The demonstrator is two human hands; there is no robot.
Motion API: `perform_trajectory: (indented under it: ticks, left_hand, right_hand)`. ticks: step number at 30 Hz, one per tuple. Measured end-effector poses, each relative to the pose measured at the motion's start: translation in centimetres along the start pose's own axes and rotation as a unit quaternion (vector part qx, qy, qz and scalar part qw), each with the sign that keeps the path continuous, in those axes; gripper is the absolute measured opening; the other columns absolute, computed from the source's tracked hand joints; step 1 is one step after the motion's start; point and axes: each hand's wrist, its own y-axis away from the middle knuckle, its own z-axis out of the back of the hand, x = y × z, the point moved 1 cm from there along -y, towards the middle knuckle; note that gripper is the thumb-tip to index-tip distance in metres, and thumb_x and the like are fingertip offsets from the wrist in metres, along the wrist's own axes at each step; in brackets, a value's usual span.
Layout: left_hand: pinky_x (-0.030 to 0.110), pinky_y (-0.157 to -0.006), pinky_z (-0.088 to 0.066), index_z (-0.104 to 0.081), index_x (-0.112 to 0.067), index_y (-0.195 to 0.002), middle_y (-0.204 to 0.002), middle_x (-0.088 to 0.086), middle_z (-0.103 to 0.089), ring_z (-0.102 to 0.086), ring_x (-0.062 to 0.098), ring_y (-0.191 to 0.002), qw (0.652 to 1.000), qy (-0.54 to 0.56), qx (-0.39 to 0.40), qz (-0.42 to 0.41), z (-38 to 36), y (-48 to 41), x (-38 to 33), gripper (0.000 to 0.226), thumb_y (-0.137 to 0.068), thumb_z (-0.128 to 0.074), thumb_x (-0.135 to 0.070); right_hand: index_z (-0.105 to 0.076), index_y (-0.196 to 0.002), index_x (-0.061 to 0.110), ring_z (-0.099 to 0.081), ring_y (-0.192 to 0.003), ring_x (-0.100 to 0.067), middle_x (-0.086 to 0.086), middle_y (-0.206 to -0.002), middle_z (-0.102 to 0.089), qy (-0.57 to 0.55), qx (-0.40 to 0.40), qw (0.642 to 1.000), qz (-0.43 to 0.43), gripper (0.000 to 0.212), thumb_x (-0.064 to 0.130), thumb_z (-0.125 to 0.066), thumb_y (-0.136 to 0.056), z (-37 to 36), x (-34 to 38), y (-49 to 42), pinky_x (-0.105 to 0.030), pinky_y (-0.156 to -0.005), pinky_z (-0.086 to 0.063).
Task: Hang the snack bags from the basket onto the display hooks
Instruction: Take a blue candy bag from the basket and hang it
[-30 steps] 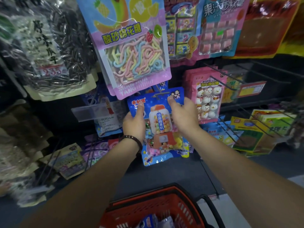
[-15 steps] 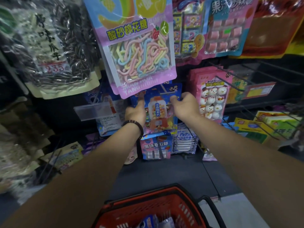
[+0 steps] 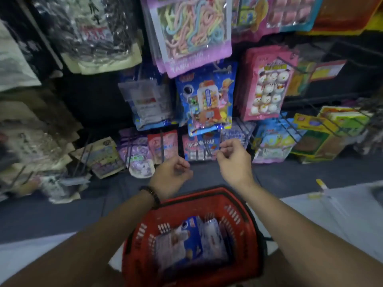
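Blue snack bag (image 3: 207,98) on display hook (image 3: 222,68)

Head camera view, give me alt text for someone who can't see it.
A person's empty left hand and right hand hover, loosely curled, above a red basket holding snack bags. Ahead, a blue snack bag hangs beside a pink bag, below a pastel candy-rope bag.

Dark back panel (image 3: 93,96) rises over dim grey floor (image 3: 62,216).
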Motion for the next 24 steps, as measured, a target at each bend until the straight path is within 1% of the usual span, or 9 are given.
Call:
perform_trajectory:
  ticks: [4, 6, 8, 10, 13, 17, 20, 23, 24]
  left_hand:
    - [0.024, -0.079, -0.054, -0.071, -0.017, -0.092, -0.091, -0.002, -0.077, -0.07, -0.001, -0.081, 0.995, -0.068, 0.072, 0.011, -1.3, 4.8, 6.0, 0.015, -0.09, -0.084, -0.01]
    - [0.039, -0.084, -0.061, -0.072, -0.011, -0.092, -0.09, 0.004, -0.078, -0.075, 0.012, -0.084, 0.992, -0.058, 0.094, 0.053, -2.2, 6.5, 9.0, 0.015, -0.086, -0.085, -0.005]
    - [0.043, -0.086, -0.061, -0.073, -0.014, -0.092, -0.092, 0.003, -0.079, -0.076, 0.022, -0.087, 0.991, -0.066, 0.086, 0.074, -2.9, 7.7, 11.8, 0.02, -0.082, -0.086, -0.025]
    - [0.037, -0.085, -0.059, -0.071, -0.024, -0.091, -0.095, -0.002, -0.079, -0.075, 0.02, -0.091, 0.984, -0.113, 0.109, 0.083, -3.2, 8.2, 13.7, 0.025, -0.079, -0.08, -0.045]
    - [0.032, -0.09, -0.058, -0.067, -0.037, -0.093, -0.107, -0.009, -0.078, -0.072, 0.015, -0.102, 0.961, -0.19, 0.175, 0.095, -3.4, 7.6, 15.5, 0.012, -0.089, -0.077, -0.033]
    - [0.029, -0.094, -0.057, -0.075, -0.027, -0.104, -0.116, -0.005, -0.077, -0.07, 0.016, -0.11, 0.961, -0.169, 0.17, 0.138, -3.7, 6.4, 17.1, 0.009, -0.096, -0.075, -0.028]
    - [-0.001, -0.075, -0.043, -0.076, -0.022, -0.106, -0.102, -0.016, -0.072, -0.068, 0.006, -0.105, 0.971, -0.127, 0.147, 0.139, -3.6, 5.7, 17.7, 0.008, -0.098, -0.074, -0.024]
    - [0.001, -0.077, -0.043, -0.075, -0.025, -0.106, -0.101, -0.017, -0.073, -0.066, 0.004, -0.101, 0.978, -0.117, 0.112, 0.135, -3.2, 5.1, 17.9, 0.011, -0.098, -0.073, -0.03]
    - [0.01, -0.084, -0.05, -0.075, -0.026, -0.108, -0.107, -0.013, -0.074, -0.067, 0.007, -0.104, 0.976, -0.127, 0.115, 0.135, -3.0, 5.0, 17.9, 0.016, -0.097, -0.072, -0.036]
  right_hand:
    - [-0.062, -0.09, 0.024, -0.059, -0.07, -0.012, 0.006, -0.07, -0.059, 0.026, 0.112, 0.991, -0.074, 0.023, 0.006, -0.077, -0.094, -3.2, -6.4, 6.6, -0.031, -0.076, -0.05]
    - [-0.062, -0.085, 0.026, -0.063, -0.076, -0.014, 0.004, -0.077, -0.065, 0.048, 0.152, 0.977, -0.139, 0.03, 0.002, -0.079, -0.091, -4.9, -9.8, 9.6, -0.03, -0.079, -0.05]
    - [-0.063, -0.08, 0.026, -0.067, -0.087, -0.019, 0.001, -0.085, -0.07, 0.067, 0.182, 0.957, -0.216, 0.031, 0.003, -0.083, -0.087, -6.6, -13.2, 12.2, -0.03, -0.085, -0.053]
    - [-0.066, -0.073, 0.025, -0.069, -0.084, -0.017, 0.008, -0.079, -0.072, 0.094, 0.22, 0.931, -0.276, 0.028, 0.01, -0.085, -0.087, -7.9, -15.8, 14.1, -0.019, -0.074, -0.053]
    - [-0.066, -0.076, 0.022, -0.064, -0.073, -0.009, 0.014, -0.076, -0.068, 0.141, 0.258, 0.9, -0.322, 0.023, 0.021, -0.085, -0.088, -9.4, -17.9, 15.4, -0.011, -0.053, -0.041]
    - [-0.067, -0.121, 0.005, -0.068, -0.106, -0.027, -0.008, -0.115, -0.071, 0.162, 0.251, 0.862, -0.41, 0.038, 0.022, -0.081, -0.09, -11.5, -19.5, 16.8, -0.034, -0.085, -0.055]
    - [-0.068, -0.126, 0.0, -0.069, -0.115, -0.035, -0.017, -0.125, -0.071, 0.152, 0.247, 0.834, -0.47, 0.047, 0.016, -0.081, -0.084, -13.4, -19.7, 17.3, -0.048, -0.098, -0.061]
    - [-0.067, -0.116, 0.003, -0.072, -0.09, -0.025, -0.012, -0.104, -0.072, 0.103, 0.233, 0.819, -0.515, 0.039, 0.017, -0.084, -0.083, -15.1, -19.4, 17.8, -0.025, -0.063, -0.063]
    - [-0.066, -0.109, 0.005, -0.07, -0.081, -0.021, -0.01, -0.096, -0.071, 0.096, 0.229, 0.817, -0.52, 0.032, 0.021, -0.083, -0.087, -15.4, -19.4, 17.9, -0.018, -0.051, -0.057]
